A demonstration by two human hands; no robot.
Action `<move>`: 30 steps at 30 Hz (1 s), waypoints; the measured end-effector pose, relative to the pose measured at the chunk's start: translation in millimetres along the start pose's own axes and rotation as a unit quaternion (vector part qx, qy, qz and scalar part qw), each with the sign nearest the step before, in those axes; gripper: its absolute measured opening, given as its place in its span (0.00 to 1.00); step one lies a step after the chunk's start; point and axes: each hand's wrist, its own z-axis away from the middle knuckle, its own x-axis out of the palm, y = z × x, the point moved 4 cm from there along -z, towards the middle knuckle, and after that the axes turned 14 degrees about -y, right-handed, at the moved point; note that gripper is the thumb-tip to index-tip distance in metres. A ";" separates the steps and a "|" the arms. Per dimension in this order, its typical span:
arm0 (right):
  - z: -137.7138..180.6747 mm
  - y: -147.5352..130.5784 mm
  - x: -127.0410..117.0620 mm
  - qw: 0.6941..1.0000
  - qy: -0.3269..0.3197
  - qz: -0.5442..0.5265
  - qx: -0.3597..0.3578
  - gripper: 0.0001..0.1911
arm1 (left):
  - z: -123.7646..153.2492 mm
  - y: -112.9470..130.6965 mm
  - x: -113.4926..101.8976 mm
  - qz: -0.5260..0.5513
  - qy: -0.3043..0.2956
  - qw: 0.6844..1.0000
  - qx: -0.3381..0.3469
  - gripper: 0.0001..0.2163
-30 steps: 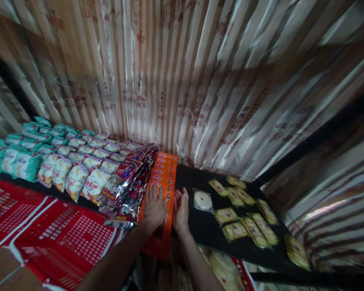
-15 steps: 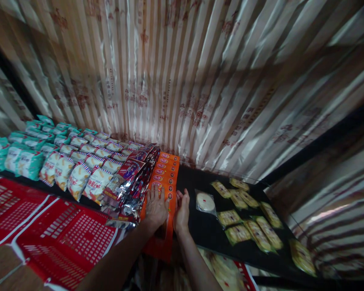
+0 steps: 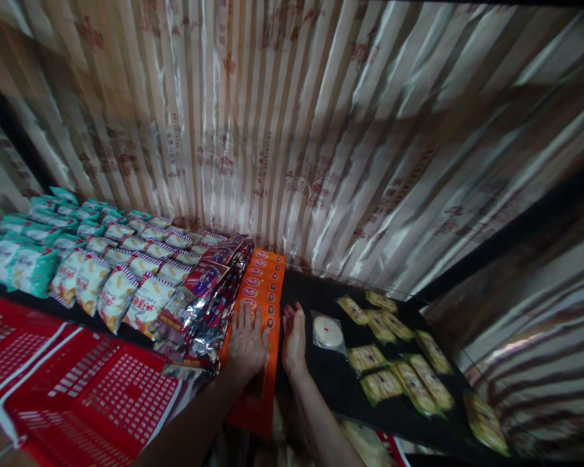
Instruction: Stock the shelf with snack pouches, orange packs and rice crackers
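A long orange strip of joined snack packets (image 3: 261, 281) lies on the black shelf (image 3: 307, 292), its near end hanging over the front edge. Flat on top of it rests my left hand (image 3: 247, 344), fingers stretched out. My right hand (image 3: 294, 334) stands on its side just right of the strip, holding nothing, fingers slightly curled with the palm toward it. Left of the strip, shiny purple and silver packets (image 3: 204, 305) are stacked in an overlapping pile. Close to my right hand lies a round white flat item in a clear wrapper (image 3: 328, 331).
White snack bags (image 3: 148, 301) and teal bags (image 3: 34, 266) stand in rows on the left. Several yellow wrapped packs (image 3: 382, 386) lie on the right. Red baskets (image 3: 126, 395) hang below the front edge. Printed striped sheeting (image 3: 243, 130) covers the back.
My right hand has moved slightly away from the orange strip, leaving a gap. The left hand remains flat on the strip. The view has shifted a little.
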 end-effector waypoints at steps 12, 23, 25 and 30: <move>-63.8 -4.6 13.0 0.998 -0.062 0.027 0.002 0.41 | 1.4 -0.3 4.4 -0.020 0.070 0.997 0.015 0.22; -83.8 -1.0 16.2 0.995 -0.097 0.019 0.017 0.42 | 1.8 2.9 -3.0 -0.038 0.044 0.998 0.014 0.21; -78.0 -4.4 15.4 0.996 -0.090 0.023 0.009 0.41 | 1.8 2.8 -3.8 -0.037 0.039 0.998 0.017 0.22; -45.8 -11.7 4.8 0.998 -0.053 -0.028 -0.011 0.39 | 2.3 2.1 -4.6 -0.028 0.039 0.999 0.001 0.22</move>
